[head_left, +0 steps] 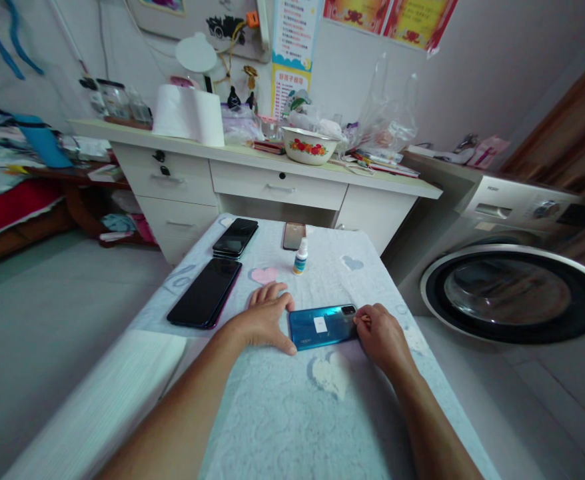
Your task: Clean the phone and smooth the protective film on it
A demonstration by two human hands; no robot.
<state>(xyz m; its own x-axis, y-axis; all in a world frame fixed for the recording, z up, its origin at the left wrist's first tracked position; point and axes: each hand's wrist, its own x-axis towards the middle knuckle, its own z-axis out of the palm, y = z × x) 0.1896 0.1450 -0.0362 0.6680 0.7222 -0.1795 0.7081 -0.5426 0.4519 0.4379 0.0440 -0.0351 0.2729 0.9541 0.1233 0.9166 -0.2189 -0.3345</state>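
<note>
A blue smartphone [330,333] lies back up on the cloth-covered table, with a small white label on it and its camera block at the far right corner. My left hand [267,317] braces the phone's left end, thumb at the near corner and forefinger at the far one. At the right end, my right hand [383,337] has its fingers curled and pinched against the phone's edge by the camera; whatever is between them is hidden. Beyond the phone stands a small white spray bottle [300,259] with a blue and yellow label.
Left on the table are a stack of dark phones [205,293] and another stack [236,237] behind it. A smaller phone [294,235] lies at the far edge. A white desk [277,187] stands behind, and a washing machine [477,220] with its round door open is right.
</note>
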